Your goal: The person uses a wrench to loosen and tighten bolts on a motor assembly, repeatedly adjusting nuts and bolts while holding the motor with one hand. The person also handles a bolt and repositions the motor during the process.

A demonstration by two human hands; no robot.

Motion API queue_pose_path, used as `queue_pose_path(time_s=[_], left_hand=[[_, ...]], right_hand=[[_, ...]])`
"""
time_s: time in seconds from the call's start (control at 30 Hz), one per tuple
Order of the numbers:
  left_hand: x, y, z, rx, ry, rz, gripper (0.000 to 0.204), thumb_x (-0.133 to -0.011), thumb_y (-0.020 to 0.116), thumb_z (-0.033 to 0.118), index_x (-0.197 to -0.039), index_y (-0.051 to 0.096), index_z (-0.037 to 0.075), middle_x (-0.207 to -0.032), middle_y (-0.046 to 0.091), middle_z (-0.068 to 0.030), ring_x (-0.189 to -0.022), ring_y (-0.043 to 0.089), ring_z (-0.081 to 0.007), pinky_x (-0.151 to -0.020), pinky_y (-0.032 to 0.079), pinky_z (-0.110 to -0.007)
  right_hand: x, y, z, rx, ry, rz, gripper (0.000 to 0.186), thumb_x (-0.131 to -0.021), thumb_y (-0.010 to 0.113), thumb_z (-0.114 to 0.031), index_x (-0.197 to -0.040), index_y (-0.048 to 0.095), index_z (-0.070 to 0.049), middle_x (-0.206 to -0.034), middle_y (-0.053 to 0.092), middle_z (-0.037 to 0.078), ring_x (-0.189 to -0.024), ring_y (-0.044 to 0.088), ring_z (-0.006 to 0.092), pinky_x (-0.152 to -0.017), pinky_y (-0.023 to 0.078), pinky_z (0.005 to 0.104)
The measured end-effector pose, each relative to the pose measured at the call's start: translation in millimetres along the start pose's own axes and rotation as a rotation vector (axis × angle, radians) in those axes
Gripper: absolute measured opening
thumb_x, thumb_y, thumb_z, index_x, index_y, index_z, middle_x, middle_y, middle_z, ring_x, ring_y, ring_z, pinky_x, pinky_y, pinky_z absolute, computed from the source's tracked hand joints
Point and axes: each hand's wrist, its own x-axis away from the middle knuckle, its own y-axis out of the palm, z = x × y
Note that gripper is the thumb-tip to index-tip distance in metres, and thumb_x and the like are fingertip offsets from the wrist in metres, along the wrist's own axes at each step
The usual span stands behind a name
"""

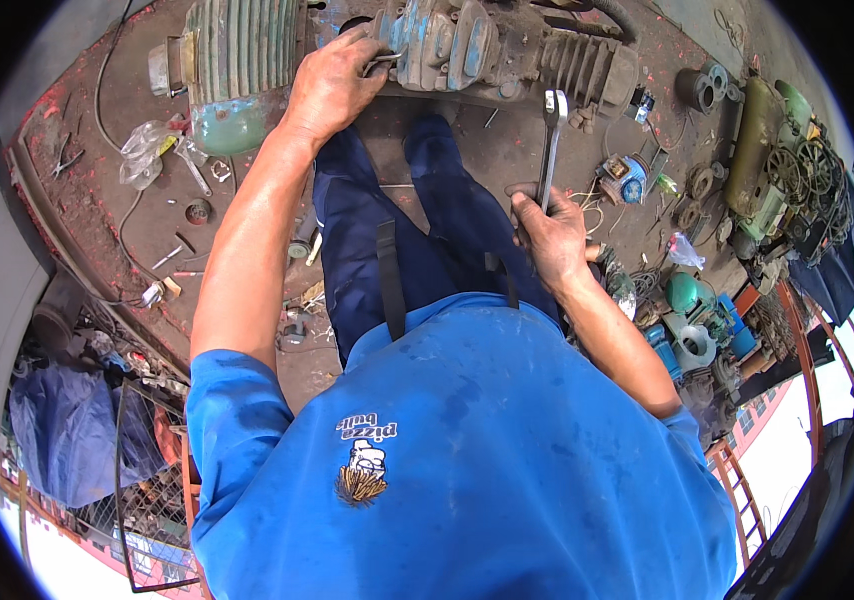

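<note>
In my right hand point(553, 236) a long steel wrench point(550, 145) stands upright, the fingers wrapped round its lower end. Its head points toward the big dirty machine point(482, 50), which has cast housings with blue paint traces, but stays apart from it. At the left side of those housings, my left hand point(335, 88) has its fingers closed on a thin metal piece point(383, 60). What kind of piece that is I cannot make out, since the fingers and housing hide part of it. A ribbed green motor point(244, 65) stands just left of this hand.
On the dirty floor at left lie a clear plastic bag point(147, 150), another wrench point(194, 165), pliers point(67, 157) and a cable point(119, 230). At right are a blue round part point(631, 185), a green cylinder point(755, 150), pulleys point(785, 172) and heaped machine parts point(692, 320).
</note>
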Motion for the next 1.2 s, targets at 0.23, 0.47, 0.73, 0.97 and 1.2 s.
queue_pose_path(time_s=[0.23,0.47,0.73,0.97,1.2], left_hand=[[3,-2,0,0.132,-0.123,0.011,0.029,-0.086,0.073,0.018,-0.108,0.07,-0.001,-0.097,0.068,-0.0172,-0.094,0.067,-0.037,-0.084,0.054,-0.041],[43,15,20,0.397,-0.49,0.229,0.031,-0.098,0.066,0.029,-0.107,0.068,-0.001,-0.098,0.066,-0.02,-0.094,0.064,-0.0349,-0.085,0.05,-0.042],[43,0,36,0.86,-0.821,0.445,0.024,-0.095,0.074,0.017,-0.105,0.073,-0.005,-0.089,0.071,-0.0071,-0.081,0.064,-0.0151,-0.074,0.051,-0.03],[37,8,32,0.782,-0.639,0.435,0.018,-0.095,0.073,0.007,-0.108,0.071,-0.005,-0.093,0.072,-0.0056,-0.08,0.065,-0.0096,-0.073,0.051,-0.024],[32,4,28,0.455,-0.384,0.396,0.019,-0.092,0.074,0.009,-0.107,0.073,-0.003,-0.089,0.068,-0.005,-0.08,0.062,-0.0132,-0.075,0.05,-0.028]], right_hand=[[-9,2,-1,-0.006,0.011,-0.002,0.019,-0.098,0.069,-0.018,-0.107,0.07,-0.001,-0.074,0.062,0.002,-0.057,0.055,0.0076,-0.051,0.045,0.0232],[-10,9,-7,-0.012,-0.008,-0.015,0.017,-0.098,0.069,-0.016,-0.107,0.07,-0.002,-0.073,0.062,0.001,-0.058,0.054,0.007,-0.052,0.045,0.0223],[-11,16,-6,0.024,-0.084,-0.057,0.016,-0.099,0.068,-0.016,-0.108,0.071,-0.003,-0.072,0.062,-0.001,-0.058,0.054,0.0056,-0.053,0.044,0.0219],[-11,20,-8,0.046,-0.072,-0.047,0.016,-0.099,0.068,-0.016,-0.109,0.071,-0.003,-0.073,0.063,-0.001,-0.059,0.055,0.0054,-0.053,0.045,0.0217],[-13,19,-4,0.041,-0.065,-0.059,0.016,-0.099,0.068,-0.015,-0.109,0.072,-0.003,-0.073,0.063,-0.001,-0.059,0.055,0.0054,-0.053,0.045,0.0217]])
